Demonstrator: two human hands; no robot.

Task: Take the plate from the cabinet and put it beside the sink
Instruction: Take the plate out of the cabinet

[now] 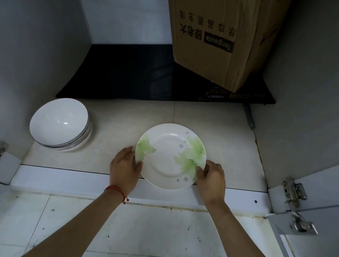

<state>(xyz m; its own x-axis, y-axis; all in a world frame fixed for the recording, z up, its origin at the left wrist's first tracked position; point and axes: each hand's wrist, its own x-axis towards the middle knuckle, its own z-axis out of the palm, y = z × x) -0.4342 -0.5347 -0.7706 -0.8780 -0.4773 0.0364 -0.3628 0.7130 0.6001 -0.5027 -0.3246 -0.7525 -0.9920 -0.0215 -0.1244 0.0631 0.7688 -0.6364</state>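
Observation:
A white plate (168, 153) with green leaf prints lies at the front of the cabinet floor (225, 146), its near rim hanging slightly over the front edge. My left hand (125, 165) grips the plate's left rim, thumb on top. My right hand (211, 178) holds the right rim, fingers curled over its edge. A red string bracelet circles my left wrist. The sink is not in view.
A stack of white bowls (60, 123) stands at the cabinet's left. A brown cardboard box (218, 33) leans at the back right on a black glass cooktop (128, 71). Both cabinet doors stand open, with metal hinges (295, 192) at the sides. A stained tiled floor lies below.

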